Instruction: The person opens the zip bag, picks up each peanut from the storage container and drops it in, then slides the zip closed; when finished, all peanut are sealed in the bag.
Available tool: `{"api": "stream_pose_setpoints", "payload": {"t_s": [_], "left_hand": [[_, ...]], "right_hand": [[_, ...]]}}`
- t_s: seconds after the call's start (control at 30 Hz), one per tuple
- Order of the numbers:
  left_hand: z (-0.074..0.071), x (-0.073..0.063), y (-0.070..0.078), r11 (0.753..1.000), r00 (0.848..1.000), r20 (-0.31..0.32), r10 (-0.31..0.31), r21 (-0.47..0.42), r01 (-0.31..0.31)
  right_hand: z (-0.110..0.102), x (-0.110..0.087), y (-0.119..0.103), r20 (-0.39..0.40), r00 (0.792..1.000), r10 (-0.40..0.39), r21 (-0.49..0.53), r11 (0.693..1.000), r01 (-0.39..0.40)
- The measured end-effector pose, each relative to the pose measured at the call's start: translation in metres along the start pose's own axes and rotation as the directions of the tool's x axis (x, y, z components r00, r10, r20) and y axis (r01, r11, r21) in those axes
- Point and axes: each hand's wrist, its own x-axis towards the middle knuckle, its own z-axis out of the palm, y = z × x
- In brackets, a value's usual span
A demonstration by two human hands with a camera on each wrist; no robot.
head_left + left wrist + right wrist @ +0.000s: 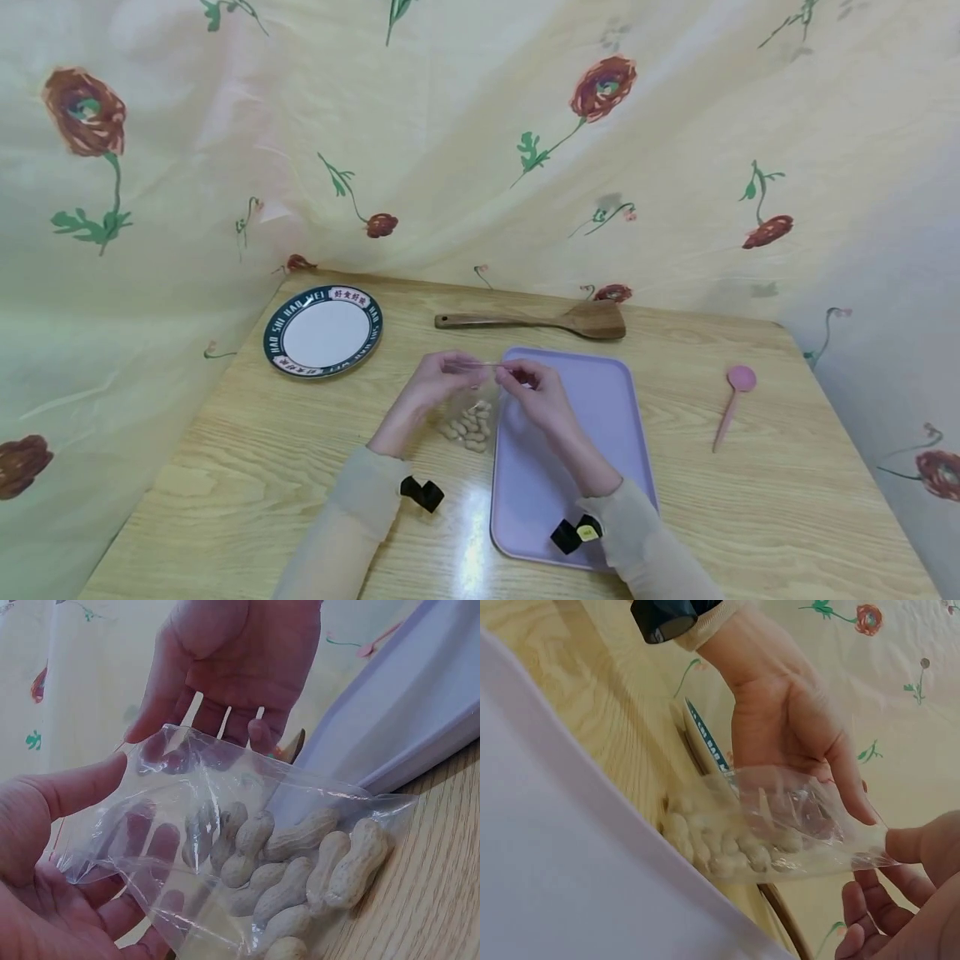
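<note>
A clear plastic bag (pixel 187 780) with several unshelled peanuts (pixel 289 889) hangs between my two hands, at the left edge of the lilac tray (pixel 577 467). My left hand (pixel 438 379) pinches one side of the bag's top edge, its thumb pressed near a thin reddish line. Opposite it, my right hand (pixel 538 392) pinches the other end of that edge between thumb and fingers. Through the film in the left wrist view, fingers show behind the bag. The peanuts gather at the bottom of the bag, close over the wooden table (pixel 435 877).
A round plate (pixel 330 333) with a dark lettered rim lies at the back left. Behind the tray is a wooden spatula (pixel 592 321). A small pink spoon (pixel 738 382) lies to the right. A flowered cloth (pixel 465 150) hangs behind the table.
</note>
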Motion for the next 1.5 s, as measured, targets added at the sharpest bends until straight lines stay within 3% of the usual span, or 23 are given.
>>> {"api": "stream_pose_setpoints", "payload": {"t_s": [0.2,0.53,0.73,0.83,1.0,1.13,1.33,1.5], "left_hand": [[0.003,0.000,0.001,0.996,0.998,-0.059,-0.013,-0.085,0.008],[0.012,-0.001,0.000,0.973,0.988,-0.144,-0.058,-0.230,0.023],[0.015,-0.001,0.000,0.964,0.983,-0.154,-0.102,-0.259,0.060],[0.016,0.000,-0.002,0.946,0.983,-0.151,-0.105,-0.319,0.052],[0.019,0.000,-0.003,0.909,0.989,-0.098,-0.110,-0.412,0.060],[0.021,-0.001,-0.003,0.899,0.989,-0.074,-0.130,-0.428,0.087],[0.024,0.000,-0.003,0.939,0.981,-0.144,-0.134,-0.334,0.080],[0.026,-0.001,-0.003,0.962,0.976,-0.191,-0.101,-0.269,0.047]], "right_hand": [[0.006,0.000,0.001,-0.047,0.996,0.075,0.171,0.983,-0.066],[0.008,0.004,0.011,-0.047,0.984,0.172,0.248,0.956,-0.155],[0.008,0.004,0.012,-0.048,0.980,0.193,0.283,0.944,-0.172],[0.009,0.005,0.013,-0.056,0.978,0.199,0.293,0.940,-0.174],[0.010,0.005,0.013,-0.084,0.978,0.193,0.301,0.940,-0.160],[0.011,0.004,0.013,-0.103,0.978,0.181,0.313,0.939,-0.141],[0.012,0.003,0.013,-0.121,0.979,0.163,0.293,0.948,-0.121],[0.013,0.002,0.012,-0.139,0.979,0.149,0.283,0.953,-0.105]]}}
